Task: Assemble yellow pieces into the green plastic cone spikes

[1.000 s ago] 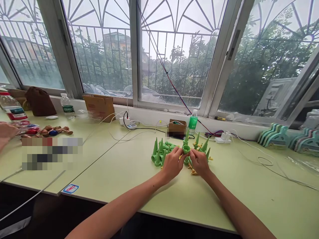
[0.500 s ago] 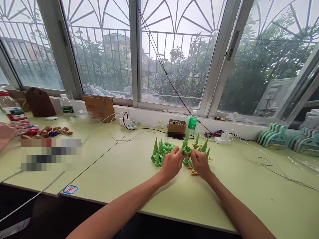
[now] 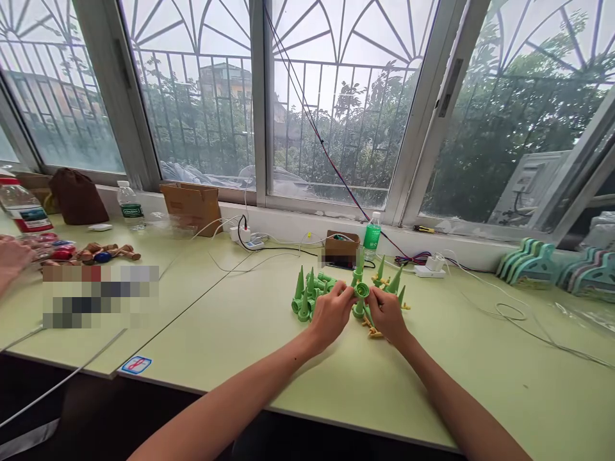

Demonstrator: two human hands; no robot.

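A green plastic watering spike [image 3: 362, 291] is held between my two hands, its round hollow opening facing me. My left hand [image 3: 334, 312] pinches it from the left with closed fingers. From the right, my right hand [image 3: 387, 314] has its fingertips closed at the rim; the fingers hide whether a small part is between them. Behind my left hand stand and lie several green spikes [image 3: 303, 306]. More green spikes [image 3: 394, 280] with small yellow pieces are beyond my right hand. Below the held spike lie loose yellow pieces [image 3: 372, 330], partly covered by my right hand.
A small cardboard box [image 3: 341, 243] and a green-labelled bottle [image 3: 371, 234] stand behind the spikes. White cables [image 3: 509, 312] cross the right side, near hangers [image 3: 528, 261]. At far left, another person's hand [image 3: 14, 259] is beside wooden pieces [image 3: 108, 253].
The held spike and both hands have barely shifted. Inside its opening a yellowish spot now shows where it looked plain green before.
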